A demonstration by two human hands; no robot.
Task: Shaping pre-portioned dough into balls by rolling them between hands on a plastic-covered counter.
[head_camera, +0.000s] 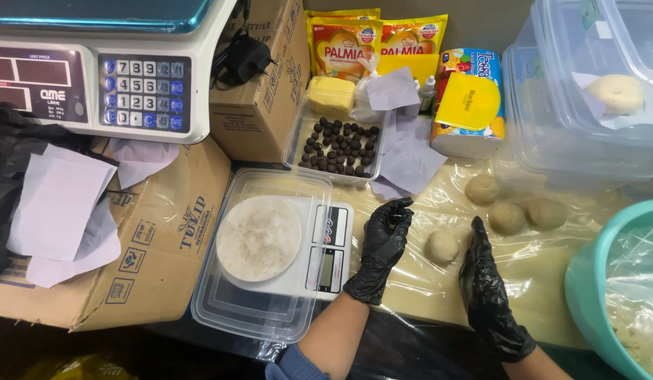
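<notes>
Dough ball [442, 246] sits on plastic sheet [411, 274] between both gloved hands. Left hand [384, 243] pinches a dark filling ball; right hand [490, 288] open, flat beside dough. Keep filling centred.

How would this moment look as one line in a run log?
left hand: black glove, fingers curled, contents unclear | right hand: black glove, flat beside dough ball | nearby: small scale, tray of dark balls

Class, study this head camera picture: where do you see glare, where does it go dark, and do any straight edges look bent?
Head view: glare streaks the plastic sheet and the clear lidded tubs; the bottom left corner falls into dark shadow; the big scale leans outward from wide-angle distortion; both gloved hands, left hand and right hand, and the dough ball between them stay sharp.
</notes>
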